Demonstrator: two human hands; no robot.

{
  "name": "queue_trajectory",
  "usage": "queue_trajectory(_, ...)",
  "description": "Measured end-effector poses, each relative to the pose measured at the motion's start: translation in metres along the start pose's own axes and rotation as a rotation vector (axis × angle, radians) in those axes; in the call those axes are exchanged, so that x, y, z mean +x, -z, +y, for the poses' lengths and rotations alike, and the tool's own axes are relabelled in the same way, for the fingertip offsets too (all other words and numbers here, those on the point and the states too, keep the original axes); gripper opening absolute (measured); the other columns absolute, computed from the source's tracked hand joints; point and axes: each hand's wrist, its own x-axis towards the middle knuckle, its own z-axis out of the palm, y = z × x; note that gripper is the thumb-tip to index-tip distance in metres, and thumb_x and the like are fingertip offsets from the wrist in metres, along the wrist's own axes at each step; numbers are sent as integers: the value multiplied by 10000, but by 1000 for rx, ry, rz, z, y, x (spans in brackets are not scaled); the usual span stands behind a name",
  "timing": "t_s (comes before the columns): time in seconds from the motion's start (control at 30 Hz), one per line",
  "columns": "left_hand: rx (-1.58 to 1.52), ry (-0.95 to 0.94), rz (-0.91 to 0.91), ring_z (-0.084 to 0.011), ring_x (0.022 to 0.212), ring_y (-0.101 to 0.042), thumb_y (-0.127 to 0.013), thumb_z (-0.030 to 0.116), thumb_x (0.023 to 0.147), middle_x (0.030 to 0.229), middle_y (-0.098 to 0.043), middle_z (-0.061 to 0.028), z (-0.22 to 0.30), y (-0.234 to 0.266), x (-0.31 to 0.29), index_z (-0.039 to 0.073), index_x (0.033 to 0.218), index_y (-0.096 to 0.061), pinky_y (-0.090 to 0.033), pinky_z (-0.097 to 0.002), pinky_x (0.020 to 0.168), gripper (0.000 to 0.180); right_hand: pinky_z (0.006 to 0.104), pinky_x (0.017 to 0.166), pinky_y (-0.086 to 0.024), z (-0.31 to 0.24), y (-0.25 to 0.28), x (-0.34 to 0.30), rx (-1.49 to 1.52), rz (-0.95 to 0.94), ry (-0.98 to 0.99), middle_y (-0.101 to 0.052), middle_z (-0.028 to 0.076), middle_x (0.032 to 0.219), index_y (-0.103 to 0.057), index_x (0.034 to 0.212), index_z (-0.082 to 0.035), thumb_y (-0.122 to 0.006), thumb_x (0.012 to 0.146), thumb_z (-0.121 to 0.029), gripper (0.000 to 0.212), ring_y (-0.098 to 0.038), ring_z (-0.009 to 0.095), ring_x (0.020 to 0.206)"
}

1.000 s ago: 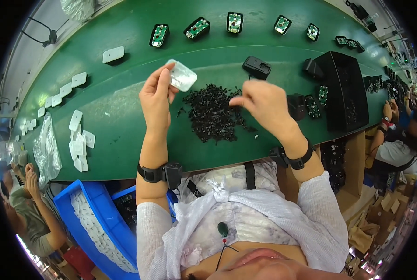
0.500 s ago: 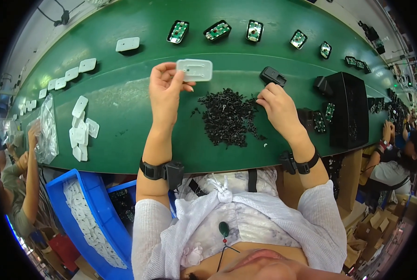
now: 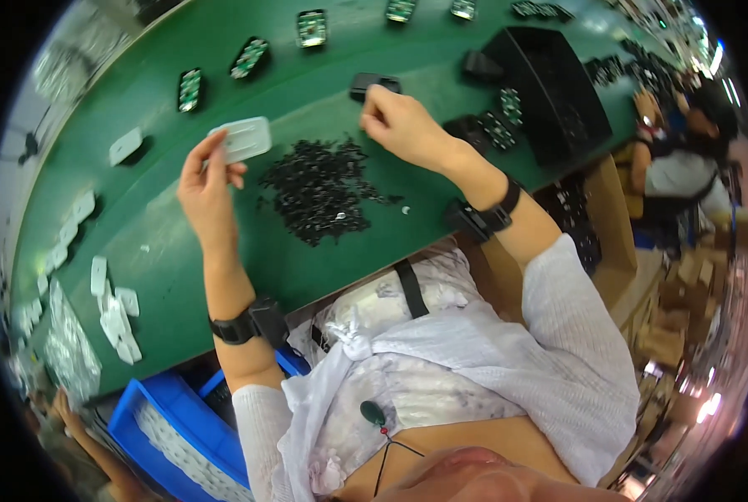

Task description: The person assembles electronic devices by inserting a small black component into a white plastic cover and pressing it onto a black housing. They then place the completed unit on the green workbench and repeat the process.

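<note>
My left hand (image 3: pixel 210 186) grips a white translucent plastic cover (image 3: pixel 248 138) by its left end, thumb on the face and fingers behind. The cover is held up to the left of a heap of small black parts (image 3: pixel 319 191). My right hand (image 3: pixel 407 127) is closed, its fingertips pinched together just beyond the heap's upper right edge. Whatever those fingertips may hold is too small to make out. Right behind this hand lies a black plastic casing (image 3: pixel 364 84), partly covered by the fingers.
Black casings with green circuit boards (image 3: pixel 312 28) line the far side of the green table (image 3: pixel 173 276). White covers (image 3: pixel 116 322) lie at left beside a clear plastic bag (image 3: pixel 68 343). A large black bin (image 3: pixel 550 92) stands right. A blue crate (image 3: pixel 152 402) sits below the edge. Other people work nearby.
The whole view has swung round, shifting the table leftward and tilting it. My right hand has lifted from the heap's right edge with fingers pinched. The left hand still holds the cover.
</note>
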Motion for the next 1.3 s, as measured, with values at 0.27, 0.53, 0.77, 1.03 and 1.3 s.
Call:
queue_trajectory(0.27,81,-65,-43,-65,659,-579,-555,80,958,898,-654,-63,6,-15,-11,-17,1096,-659,-432,-186,539,198,277,705,-522,-38,16,9,412,7,-17,-634,67,868,-597,991,13,-621,880,-63,137,-618,135,756)
queue_trajectory(0.53,211,-190,-120,-61,644,-567,-586,10,922,866,-611,-25,42,-43,-51,4,1018,-677,-427,-182,517,133,259,747,-545,-84,7,9,888,-150,14,-662,111,930,-627,1035,50,-610,894,-23,159,-643,139,793)
queue_trajectory(0.77,433,-364,-20,-117,607,-584,-636,-47,844,831,-601,-78,58,-45,-77,5,991,-679,-489,-237,540,162,275,714,-555,-108,8,-12,1034,-70,0,-680,142,906,-590,934,19,-646,883,-17,83,-665,163,814)
queue_trajectory(1.03,425,-450,35,-184,670,-599,-690,-33,803,827,-600,-91,66,-49,-101,29,999,-664,-488,-282,562,207,202,639,-434,-119,2,-41,1108,-107,-118,-651,21,846,-639,920,-33,-683,875,-103,95,-587,70,753)
queue_trajectory(1.3,429,-502,11,-171,630,-602,-660,-72,813,821,-600,-90,66,-42,-111,6,935,-656,-488,-270,535,145,220,641,-446,-125,1,-53,977,-112,-58,-629,18,848,-644,967,-17,-657,884,-61,95,-578,80,743)
